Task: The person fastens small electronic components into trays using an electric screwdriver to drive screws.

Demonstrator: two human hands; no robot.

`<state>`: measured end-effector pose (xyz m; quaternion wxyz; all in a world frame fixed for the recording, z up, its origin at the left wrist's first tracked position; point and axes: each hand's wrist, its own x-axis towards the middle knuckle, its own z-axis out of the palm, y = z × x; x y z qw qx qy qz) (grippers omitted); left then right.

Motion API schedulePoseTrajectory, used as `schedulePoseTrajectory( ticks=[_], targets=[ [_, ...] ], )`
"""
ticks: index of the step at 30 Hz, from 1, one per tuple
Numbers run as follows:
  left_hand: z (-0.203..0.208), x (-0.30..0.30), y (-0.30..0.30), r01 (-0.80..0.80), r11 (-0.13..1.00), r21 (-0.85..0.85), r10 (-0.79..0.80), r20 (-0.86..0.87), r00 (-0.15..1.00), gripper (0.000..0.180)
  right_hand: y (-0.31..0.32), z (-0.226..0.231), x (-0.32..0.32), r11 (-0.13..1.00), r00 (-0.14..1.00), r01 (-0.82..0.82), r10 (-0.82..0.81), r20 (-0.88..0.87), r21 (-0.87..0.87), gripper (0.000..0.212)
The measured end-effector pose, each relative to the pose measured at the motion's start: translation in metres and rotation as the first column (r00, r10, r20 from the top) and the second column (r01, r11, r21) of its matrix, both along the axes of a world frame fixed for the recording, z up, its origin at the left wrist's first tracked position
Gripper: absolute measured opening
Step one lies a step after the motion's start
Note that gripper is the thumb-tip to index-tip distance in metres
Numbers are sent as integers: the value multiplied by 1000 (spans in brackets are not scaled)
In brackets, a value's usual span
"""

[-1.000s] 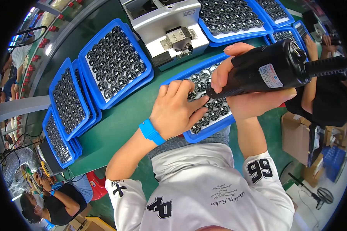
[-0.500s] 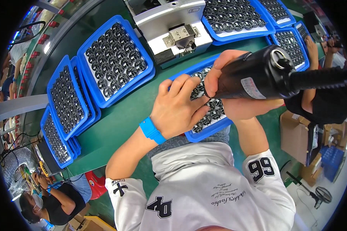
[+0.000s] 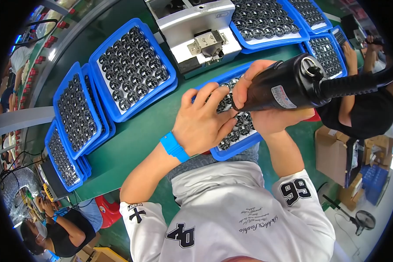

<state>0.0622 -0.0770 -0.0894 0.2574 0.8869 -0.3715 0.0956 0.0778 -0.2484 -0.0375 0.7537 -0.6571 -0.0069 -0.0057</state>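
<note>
My right hand [image 3: 273, 121] is wrapped round the black body of an electric screwdriver [image 3: 288, 87] with a metal hanging ring and a thick black cord. The tool lies tilted, its tip end toward my left hand and hidden by the fingers. My left hand [image 3: 199, 120], with a blue band on the wrist, is bent over a blue tray [image 3: 238, 151] of round black parts [image 3: 233, 136]. Its thumb and forefinger come together beside the tool's front end. What they hold, if anything, is hidden.
Blue trays of similar round parts stand at the left [image 3: 131, 65], far left [image 3: 76, 109] and far right [image 3: 266, 22]. A silver metal machine [image 3: 201, 35] stands beyond my hands on the green table [image 3: 146, 144]. Other people work at both sides.
The screwdriver and its cord have shifted slightly left and down at the rear end. Both hands keep nearly the same grip and place. The view has shifted a little.
</note>
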Motion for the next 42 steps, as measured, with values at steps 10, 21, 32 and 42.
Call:
schedulePoseTrajectory(
  ticks=[10,21,32,42],
  targets=[
    [2,3,-3,14,999,-39,-14,19,1000,20,-9,49,71,837,833,-394,152,532,379,129],
    [-1,5,-4,13,996,-91,-18,-50,999,19,52,52,112,768,735,-466,59,676,440,91],
    [0,9,5,59,994,-88,-71,-143,987,37,-16,42,16,882,939,-239,103,328,407,120],
    [5,12,3,76,995,-60,-86,-169,982,38,-11,-14,-5,852,918,-216,11,396,478,134]
  ],
)
